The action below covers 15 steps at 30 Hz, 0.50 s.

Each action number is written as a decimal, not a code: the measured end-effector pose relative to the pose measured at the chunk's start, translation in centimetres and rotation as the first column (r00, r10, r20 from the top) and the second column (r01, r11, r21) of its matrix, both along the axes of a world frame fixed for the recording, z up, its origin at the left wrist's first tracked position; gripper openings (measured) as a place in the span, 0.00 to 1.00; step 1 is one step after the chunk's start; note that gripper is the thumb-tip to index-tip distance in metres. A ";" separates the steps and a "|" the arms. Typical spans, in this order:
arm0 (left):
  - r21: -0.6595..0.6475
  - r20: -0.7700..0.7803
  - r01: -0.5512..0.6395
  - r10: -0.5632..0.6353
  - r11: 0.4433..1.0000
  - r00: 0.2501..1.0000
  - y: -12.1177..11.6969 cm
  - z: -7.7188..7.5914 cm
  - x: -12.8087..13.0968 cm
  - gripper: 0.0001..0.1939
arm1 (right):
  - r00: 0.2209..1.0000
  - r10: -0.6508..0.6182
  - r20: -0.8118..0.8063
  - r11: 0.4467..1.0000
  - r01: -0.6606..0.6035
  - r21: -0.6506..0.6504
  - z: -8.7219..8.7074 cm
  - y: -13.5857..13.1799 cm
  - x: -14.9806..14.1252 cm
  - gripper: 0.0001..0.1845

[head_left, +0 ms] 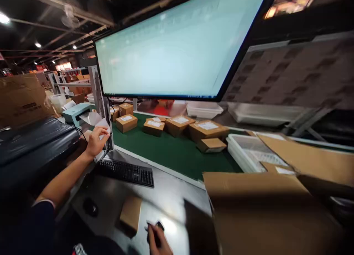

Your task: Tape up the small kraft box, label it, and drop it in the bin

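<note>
My left hand (96, 140) reaches out to the left and pinches a white paper label (95, 120) that comes out of a teal label printer (76, 113). My right hand (159, 242) rests low on the grey metal desk (171, 196), its fingers closed on a small dark object (159, 225) that I cannot make out. A small brown cardboard box (130, 213) lies on the desk just left of the right hand. A black keyboard (125, 171) sits between the two hands.
A large lit monitor (177, 44) hangs overhead. Several labelled cardboard boxes (179, 126) lie on a green conveyor belt (171, 151) behind the desk. A big open carton (265, 210) stands at the right, white trays (249, 151) behind it. A black mouse (90, 207) lies at the left.
</note>
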<state>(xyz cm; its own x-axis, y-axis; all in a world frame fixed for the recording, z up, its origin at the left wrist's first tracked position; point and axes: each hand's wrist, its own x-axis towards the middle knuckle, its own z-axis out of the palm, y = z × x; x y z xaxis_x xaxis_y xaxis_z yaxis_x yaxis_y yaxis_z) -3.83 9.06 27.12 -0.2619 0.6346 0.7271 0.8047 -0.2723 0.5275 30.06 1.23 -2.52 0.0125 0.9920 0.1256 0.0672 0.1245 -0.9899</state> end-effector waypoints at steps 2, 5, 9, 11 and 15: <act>0.109 0.463 0.233 -0.257 0.966 0.848 -3.1 -3.4 4.1 0.10 | 0.997 0.031 -0.072 0.991 -0.040 -0.127 2.2 -0.8 -0.9 0.30; 0.160 0.878 0.361 -0.299 0.919 0.373 -6.8 -8.6 9.3 0.19 | 0.949 0.083 -0.304 0.952 -0.166 -0.258 5.2 -1.5 -2.9 0.31; 0.030 0.989 0.432 -0.088 0.901 0.115 -10.0 -14.9 13.1 0.23 | 0.849 -0.030 -0.527 0.935 -0.163 -0.316 7.1 -2.8 -5.8 0.31; -0.021 0.996 0.462 -0.023 0.887 0.090 -11.2 -17.1 13.6 0.23 | 0.837 -0.173 -0.520 0.939 -0.019 -0.343 7.2 -3.4 -6.8 0.25; -0.062 0.998 0.477 0.040 0.876 0.057 -13.2 -19.4 13.2 0.21 | 0.822 -0.230 -0.521 0.939 0.048 -0.339 7.0 -4.3 -7.3 0.15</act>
<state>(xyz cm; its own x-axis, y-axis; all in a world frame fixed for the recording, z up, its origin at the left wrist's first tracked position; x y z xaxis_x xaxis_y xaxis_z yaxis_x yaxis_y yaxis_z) 9.40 -4.11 7.69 -0.3494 0.8947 -0.2782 -0.5468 0.0464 0.8360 22.75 -3.09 4.44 0.1295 0.9609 -0.2448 -0.5006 -0.1497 -0.8526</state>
